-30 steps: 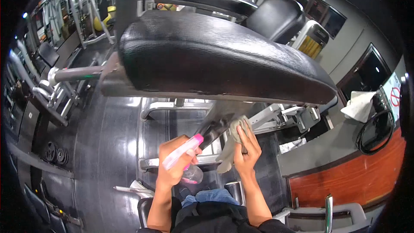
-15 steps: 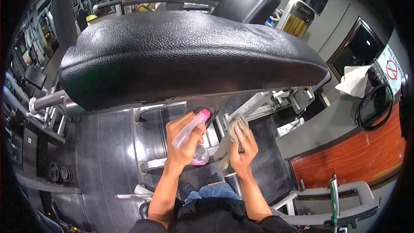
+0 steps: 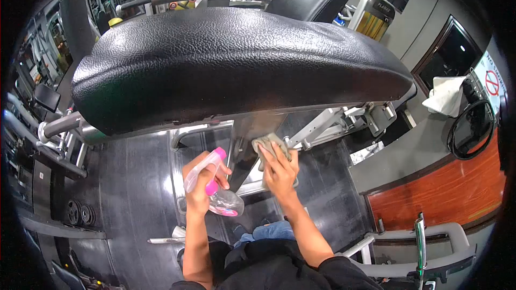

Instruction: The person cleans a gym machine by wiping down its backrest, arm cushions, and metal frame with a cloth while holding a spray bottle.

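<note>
My left hand (image 3: pixel 198 185) is wrapped round the neck of a clear spray bottle (image 3: pixel 228 203) with a pink and translucent trigger head. The bottle is tilted, its base toward the right. In my right hand (image 3: pixel 280 174) is a crumpled grey-beige cloth (image 3: pixel 264 144), pressed against the metal post (image 3: pixel 252 127) under the pad. Above both hands spans a long black padded cushion (image 3: pixel 242 67) of a gym machine, its lower edge scuffed.
Silver machine frame parts (image 3: pixel 317 129) stand behind the post. To the right is a grey counter with a wood panel (image 3: pixel 435 188), a white cloth (image 3: pixel 445 95) and a black cable (image 3: pixel 472 129). Weight plates (image 3: pixel 80 213) sit at the lower left on dark flooring.
My right hand has moved left and up, bringing the cloth onto the post. My left hand with the spray bottle has shifted left and slightly down.
</note>
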Demonstrator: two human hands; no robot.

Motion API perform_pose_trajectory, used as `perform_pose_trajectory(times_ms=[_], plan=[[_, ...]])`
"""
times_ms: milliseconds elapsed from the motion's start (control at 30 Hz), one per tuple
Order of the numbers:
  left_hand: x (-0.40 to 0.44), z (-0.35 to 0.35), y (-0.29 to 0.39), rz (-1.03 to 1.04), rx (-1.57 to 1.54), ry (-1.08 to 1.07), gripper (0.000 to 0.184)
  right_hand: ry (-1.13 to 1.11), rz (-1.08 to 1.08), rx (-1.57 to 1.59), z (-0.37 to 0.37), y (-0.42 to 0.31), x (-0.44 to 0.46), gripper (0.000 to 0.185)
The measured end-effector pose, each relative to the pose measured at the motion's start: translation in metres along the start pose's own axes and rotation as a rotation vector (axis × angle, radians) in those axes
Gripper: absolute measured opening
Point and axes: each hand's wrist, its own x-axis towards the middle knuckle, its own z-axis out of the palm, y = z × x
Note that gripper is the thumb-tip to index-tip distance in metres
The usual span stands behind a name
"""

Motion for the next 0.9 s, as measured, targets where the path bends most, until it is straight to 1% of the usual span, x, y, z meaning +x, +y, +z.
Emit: perform_pose_trajectory(times_ms=[100,133,200,267,333,367,400,467,500,533,600,633,667,733,767,800,867,900], plan=[[-0.004,0.000,-0.003,-0.015,0.002,0.016,0.046,0.105,-0.196,-0.065,-0.006,0.004,0.041,0.047],[-0.005,0.000,-0.003,-0.019,-0.003,0.031,0.045,0.107,-0.195,-0.064,-0.008,0.003,0.052,0.047],[-0.007,-0.002,-0.006,-0.017,-0.016,0.033,0.045,0.123,-0.259,-0.036,-0.011,0.000,0.065,0.038],[-0.009,-0.003,-0.008,-0.016,-0.034,0.046,0.045,0.101,-0.235,-0.086,-0.015,-0.005,0.055,0.041],[-0.011,-0.005,-0.008,-0.032,-0.034,0.044,0.046,-0.131,-0.259,-0.136,-0.017,-0.007,0.035,0.045],[-0.012,-0.006,-0.008,-0.033,-0.034,0.049,0.046,-0.184,-0.284,-0.099,-0.015,-0.003,0.027,0.049],[-0.012,-0.006,-0.007,-0.022,-0.024,0.045,0.046,-0.182,-0.288,-0.096,-0.016,-0.002,0.028,0.049],[-0.010,-0.007,-0.006,-0.004,-0.014,0.046,0.045,-0.289,-0.331,-0.053,-0.022,-0.001,0.035,0.049],[-0.010,-0.008,-0.005,0.003,-0.022,0.036,0.045,-0.289,-0.374,-0.123,-0.026,-0.002,0.046,0.049],[-0.010,-0.008,-0.005,0.007,-0.030,0.023,0.045,-0.285,-0.372,-0.120,-0.029,-0.003,0.061,0.049],[-0.006,-0.005,0.001,0.009,-0.022,0.026,0.045,-0.110,-0.432,-0.140,-0.034,-0.009,0.092,0.050],[-0.005,-0.004,0.003,0.012,-0.020,0.033,0.046,-0.111,-0.407,-0.043,-0.036,-0.014,0.101,0.050],[-0.005,-0.003,0.004,0.013,-0.015,0.031,0.046,-0.107,-0.404,-0.041,-0.037,-0.019,0.102,0.050],[-0.004,-0.002,0.003,0.013,-0.068,0.033,0.047,-0.230,-0.398,-0.039,-0.038,-0.030,0.097,0.048],[-0.004,-0.002,0.003,0.015,-0.067,0.033,0.047,-0.338,-0.423,-0.082,-0.032,-0.026,0.084,0.047],[-0.004,-0.002,0.003,0.012,-0.064,0.031,0.047,-0.337,-0.425,-0.080,-0.026,-0.021,0.070,0.047],[-0.006,-0.002,0.004,0.011,-0.059,0.030,0.047,-0.545,-0.503,-0.136,-0.015,-0.010,0.046,0.046],[-0.007,-0.004,0.004,0.009,-0.046,0.026,0.047,-0.571,-0.536,-0.141,-0.014,-0.008,0.043,0.047]])
